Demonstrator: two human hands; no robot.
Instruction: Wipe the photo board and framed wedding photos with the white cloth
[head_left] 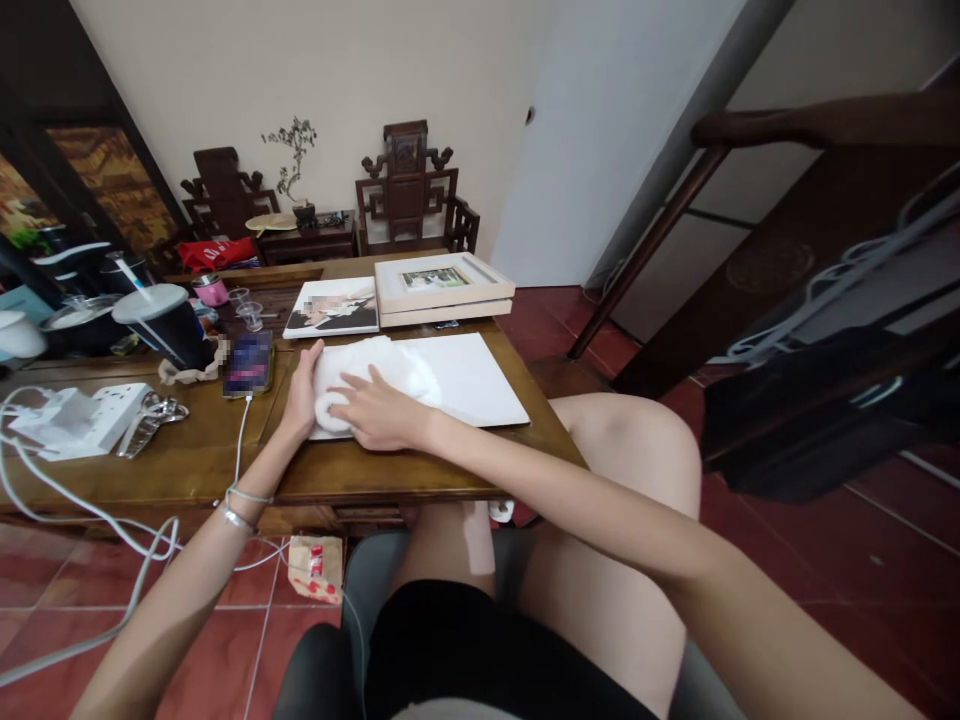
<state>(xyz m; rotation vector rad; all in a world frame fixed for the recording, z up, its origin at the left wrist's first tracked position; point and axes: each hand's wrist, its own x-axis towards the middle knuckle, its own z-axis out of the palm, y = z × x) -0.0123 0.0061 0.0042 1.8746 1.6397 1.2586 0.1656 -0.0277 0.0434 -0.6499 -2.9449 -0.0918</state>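
A flat white board (pixel 480 385) lies near the front edge of the wooden table. On its left half rests a soft white wad (pixel 367 358), perhaps cotton batting or fluffy cloth, with a rolled end at the lower left. My right hand (pixel 382 412) lies on the wad with its fingers spread. Along the wad's left side my left hand (pixel 302 388) stands on edge, its fingers stretched out and touching it. The left palm and part of the wad under the right hand are hidden.
Behind the board lie a photo print (pixel 334 308) and stacked frames (pixel 442 285). To the left are a charging phone (pixel 248 363), a dark lidded cup (pixel 169 330) with a straw, a white power strip (pixel 112 420), a clear clip (pixel 154 420) and loose white cables.
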